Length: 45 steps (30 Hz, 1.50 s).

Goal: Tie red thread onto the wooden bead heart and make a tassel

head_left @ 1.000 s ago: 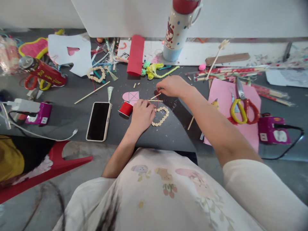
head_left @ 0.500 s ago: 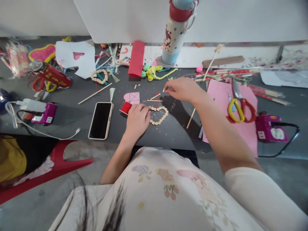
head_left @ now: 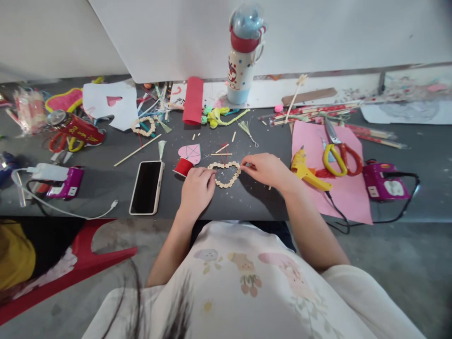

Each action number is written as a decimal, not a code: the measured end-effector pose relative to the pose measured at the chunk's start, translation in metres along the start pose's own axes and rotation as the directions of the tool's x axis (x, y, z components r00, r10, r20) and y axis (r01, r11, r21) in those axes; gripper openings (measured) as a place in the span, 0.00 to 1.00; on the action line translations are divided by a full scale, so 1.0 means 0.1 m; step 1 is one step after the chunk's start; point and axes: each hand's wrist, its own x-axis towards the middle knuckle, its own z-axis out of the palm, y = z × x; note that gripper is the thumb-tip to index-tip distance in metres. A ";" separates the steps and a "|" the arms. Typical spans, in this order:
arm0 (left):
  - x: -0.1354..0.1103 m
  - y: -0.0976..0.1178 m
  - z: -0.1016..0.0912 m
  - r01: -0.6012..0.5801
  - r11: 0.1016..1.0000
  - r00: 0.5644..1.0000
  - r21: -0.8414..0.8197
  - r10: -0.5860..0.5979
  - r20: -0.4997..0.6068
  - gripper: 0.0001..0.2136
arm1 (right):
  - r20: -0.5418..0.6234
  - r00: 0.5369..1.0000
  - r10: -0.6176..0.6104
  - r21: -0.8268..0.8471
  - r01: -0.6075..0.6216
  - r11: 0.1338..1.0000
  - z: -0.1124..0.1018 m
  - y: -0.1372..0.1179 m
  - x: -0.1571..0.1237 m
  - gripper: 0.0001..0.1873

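A heart-shaped frame [head_left: 236, 179] of small pale wooden pieces lies flat on the dark table, a red thread at its top dip. My left hand [head_left: 198, 189] rests at its left side, fingers curled together against the edge. My right hand [head_left: 264, 169] has its fingertips closed in a pinch at the upper right edge of the frame. Just above the heart lie two thin sticks [head_left: 222, 153] with red thread. Left of them are a pink heart-shaped paper piece [head_left: 189, 153] wound with thread and a red ribbon spool [head_left: 183, 167].
A phone [head_left: 146, 188] lies to the left. On pink paper [head_left: 339, 202] at the right are a yellow glue gun [head_left: 307, 172], its cord trailing over the table edge, and scissors [head_left: 338, 153]. A bottle [head_left: 241, 61] and a red tube [head_left: 193, 101] stand behind.
My right hand has come down from a small stick piece, which now lies on the table, to the heart's right edge. The glue gun is now uncovered. The view has shifted slightly.
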 end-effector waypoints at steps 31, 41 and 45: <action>0.13 -0.01 -0.14 -0.027 0.999 0.983 -0.020 0.030 0.184 0.13 | 0.037 0.999 0.040 0.138 -0.045 0.989 0.14 -0.13 -0.12 0.16; 0.13 0.00 -0.13 -0.038 0.999 0.976 -0.032 0.044 0.211 0.13 | 0.056 0.997 0.058 0.132 -0.065 0.989 0.15 -0.13 -0.17 0.16; 0.12 0.02 -0.12 -0.041 0.999 0.973 -0.027 0.046 0.225 0.13 | 0.070 0.994 0.078 0.117 -0.086 0.989 0.15 -0.11 -0.20 0.16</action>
